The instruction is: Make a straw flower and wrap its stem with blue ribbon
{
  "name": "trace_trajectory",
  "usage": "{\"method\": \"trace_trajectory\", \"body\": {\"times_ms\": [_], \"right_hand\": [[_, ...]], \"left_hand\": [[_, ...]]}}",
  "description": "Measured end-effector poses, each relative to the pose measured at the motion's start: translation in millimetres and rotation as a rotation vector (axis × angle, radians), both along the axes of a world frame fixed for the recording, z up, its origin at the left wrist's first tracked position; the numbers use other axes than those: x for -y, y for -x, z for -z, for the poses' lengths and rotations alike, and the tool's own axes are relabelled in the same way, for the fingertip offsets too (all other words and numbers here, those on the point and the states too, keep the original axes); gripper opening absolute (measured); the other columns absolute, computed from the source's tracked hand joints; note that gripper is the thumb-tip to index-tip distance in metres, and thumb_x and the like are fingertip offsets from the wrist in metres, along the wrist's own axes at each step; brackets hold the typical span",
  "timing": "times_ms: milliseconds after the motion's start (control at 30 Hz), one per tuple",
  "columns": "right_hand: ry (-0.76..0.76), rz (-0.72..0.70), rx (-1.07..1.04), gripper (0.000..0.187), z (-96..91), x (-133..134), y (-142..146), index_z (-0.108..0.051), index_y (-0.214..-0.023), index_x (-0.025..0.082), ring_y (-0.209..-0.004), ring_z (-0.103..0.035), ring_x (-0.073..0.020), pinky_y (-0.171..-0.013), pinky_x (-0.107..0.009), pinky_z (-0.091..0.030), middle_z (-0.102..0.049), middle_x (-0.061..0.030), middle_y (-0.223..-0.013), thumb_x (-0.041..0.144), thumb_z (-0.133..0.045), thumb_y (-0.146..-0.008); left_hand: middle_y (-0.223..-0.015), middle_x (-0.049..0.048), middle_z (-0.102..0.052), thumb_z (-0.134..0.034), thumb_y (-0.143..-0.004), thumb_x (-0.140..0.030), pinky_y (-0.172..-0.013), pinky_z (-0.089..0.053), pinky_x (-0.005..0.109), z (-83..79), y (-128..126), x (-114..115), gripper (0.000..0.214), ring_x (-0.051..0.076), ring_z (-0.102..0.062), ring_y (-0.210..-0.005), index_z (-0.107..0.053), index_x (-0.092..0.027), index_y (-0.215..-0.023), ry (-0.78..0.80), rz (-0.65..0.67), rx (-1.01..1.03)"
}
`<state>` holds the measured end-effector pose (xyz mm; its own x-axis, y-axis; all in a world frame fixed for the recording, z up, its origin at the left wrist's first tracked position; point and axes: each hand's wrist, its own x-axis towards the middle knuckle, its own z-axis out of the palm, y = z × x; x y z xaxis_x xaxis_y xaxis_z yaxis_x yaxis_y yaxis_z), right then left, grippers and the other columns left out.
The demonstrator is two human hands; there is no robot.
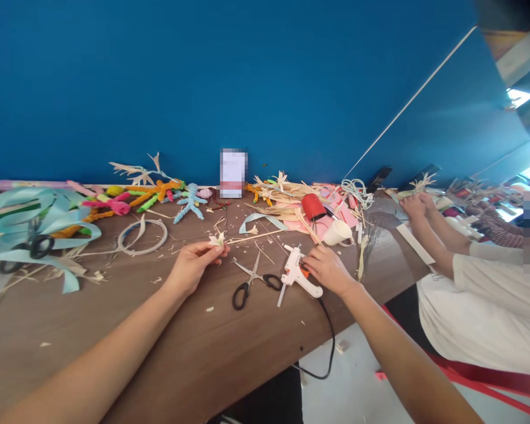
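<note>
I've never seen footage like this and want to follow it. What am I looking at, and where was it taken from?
There is no machine here: the two bare arms belong to a person wearing a camera on their head, looking forward and down. This one picture is that view.

The left hand pinches a small pale flower. The right hand is at a white glue gun; whether it grips it is hard to tell.

On the brown table lie opened scissors, light blue ribbon and a white cup. The hands at the far right belong to someone else.
</note>
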<state>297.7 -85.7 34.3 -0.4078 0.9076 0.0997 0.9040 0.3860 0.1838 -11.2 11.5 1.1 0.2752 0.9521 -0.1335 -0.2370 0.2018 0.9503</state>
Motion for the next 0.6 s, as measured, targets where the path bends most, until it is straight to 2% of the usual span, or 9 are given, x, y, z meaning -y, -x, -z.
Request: {"method": "trace_trajectory", "body": {"times_ms": [200, 400, 600], "right_hand": [[-0.015, -0.007, 0.001, 0.027, 2.1, -0.1, -1.0, -0.063, -0.081, 0.017, -0.071, -0.041, -0.0167, -0.065, -0.029, -0.033, -0.051, -0.0062, -0.070, 0.020, -0.037, -0.087], [-0.015, -0.013, -0.023, 0.025, 6.8, -2.5, -2.5, -0.063, -0.081, 0.017, -0.071, -0.041, -0.0164, -0.066, -0.029, -0.033, -0.051, -0.0058, -0.070, 0.018, -0.038, -0.085], [-0.025, 0.033, -0.196, 0.022, 4.0, 2.3, -6.4, -0.061, -0.075, 0.018, -0.071, -0.043, -0.0169, -0.067, -0.029, -0.036, -0.051, -0.0051, -0.069, 0.015, -0.041, -0.081]], "left_hand": [[-0.076, 0.0085, -0.069, -0.072, -0.054, -0.033, -0.056, -0.048, 0.024, 0.0, 0.2, 0.1, 0.024, 0.018, -0.062, -0.071, -0.068, -0.014, -0.069, 0.006, 0.004, 0.005], [-0.077, 0.0092, -0.068, -0.072, -0.054, -0.034, -0.055, -0.048, 0.024, 2.9, 0.2, -0.8, 0.025, 0.019, -0.062, -0.072, -0.068, -0.014, -0.069, -0.009, 0.004, -0.004], [-0.077, 0.0083, -0.069, -0.072, -0.055, -0.033, -0.055, -0.048, 0.023, 2.6, 0.6, -0.9, 0.023, 0.018, -0.062, -0.072, -0.068, -0.015, -0.069, -0.002, 0.012, -0.001]]}}
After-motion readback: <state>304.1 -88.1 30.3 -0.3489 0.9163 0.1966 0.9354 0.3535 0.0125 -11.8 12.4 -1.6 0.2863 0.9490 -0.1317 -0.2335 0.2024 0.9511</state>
